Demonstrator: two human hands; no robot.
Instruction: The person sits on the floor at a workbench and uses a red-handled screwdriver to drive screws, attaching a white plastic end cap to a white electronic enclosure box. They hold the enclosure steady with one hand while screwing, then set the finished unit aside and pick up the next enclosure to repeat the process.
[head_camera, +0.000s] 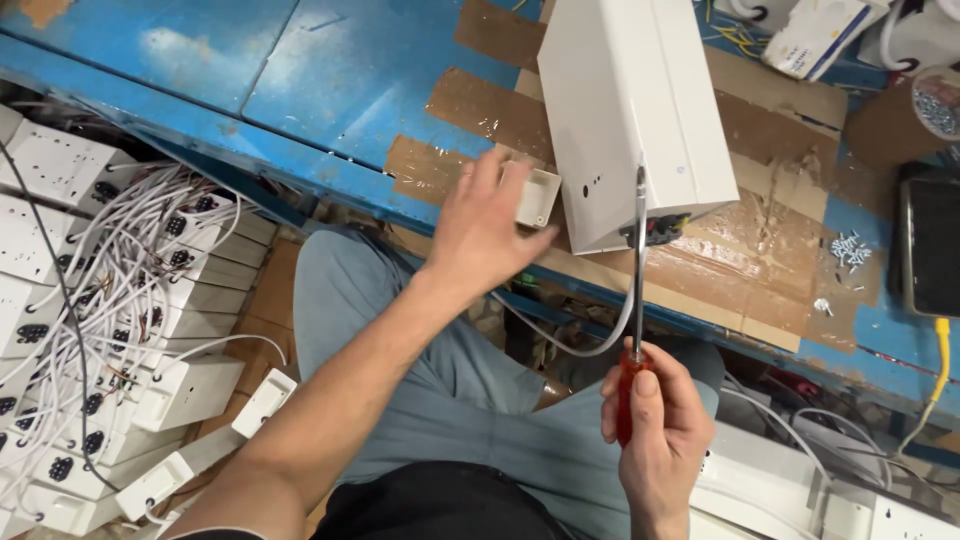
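Your right hand (655, 425), low in the frame right of centre, is clamped around the red handle of a screwdriver (634, 290), whose metal shaft rises straight up so the tip meets the near end of the white metal box (630, 105). That box lies tilted on the blue workbench (300, 70) in the upper middle of the frame, resting on brown taped cardboard (760, 260). Your left hand (485, 230), at centre, has its fingers spread and laid on a small white plastic piece (537, 195) just beside the box's left edge; the fingers are not closed around it. A white cable (575, 340) loops from under the box down between your hands. Loose screws (850, 250) lie on the cardboard at right. At the left of the frame, a heap of white socket boxes (90, 330) with tangled wires sits below the bench.
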